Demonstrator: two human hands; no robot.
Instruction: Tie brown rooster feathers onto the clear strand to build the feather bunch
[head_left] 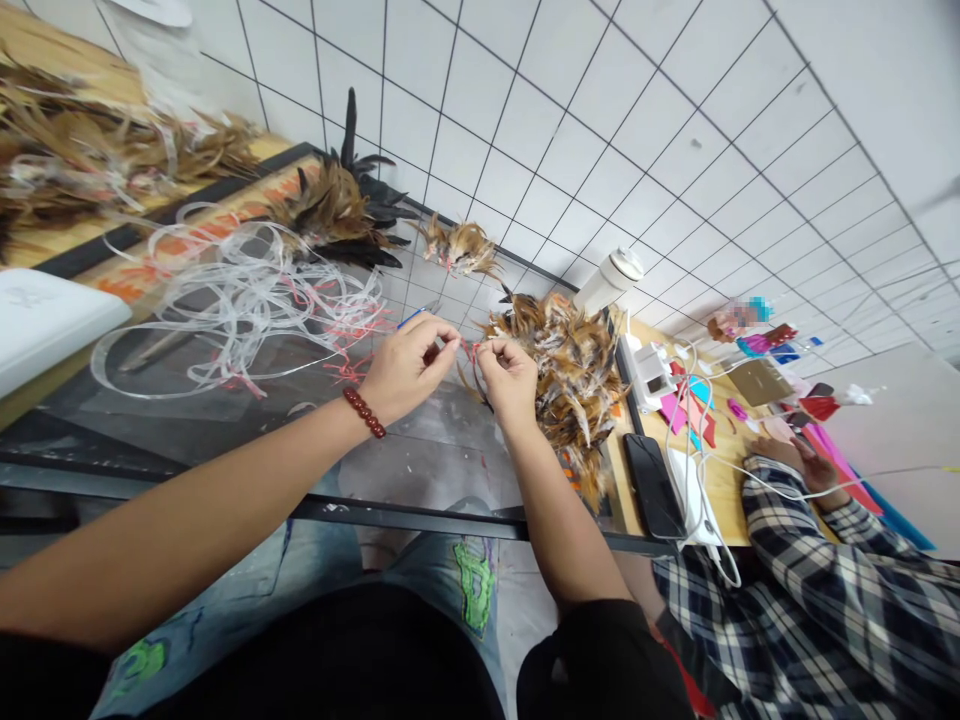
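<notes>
Over the dark tabletop (435, 455), my two hands are close together with fingertips nearly meeting. My left hand (409, 368), a beaded bracelet (364, 412) on its wrist, is closed in a pinch; what lies in its fingertips is too small to make out. My right hand (508, 382) pinches a thin pinkish-red string (472, 350) that shows between the hands. A slim brown feather (468, 384) sticks out beside its fingers. A heap of brown feathers (574, 370) lies just right of that hand. Behind the left hand, a blue-handled tool (412, 318) is partly hidden.
Tangled clear strips (255, 290) with pink strings spread at left. Feather bunches (334, 205) and a smaller bunch (459, 248) lie by the tiled wall (495, 120). At right are a white bottle (611, 278), a phone (654, 485), cables, and a co-worker's plaid sleeve (795, 510).
</notes>
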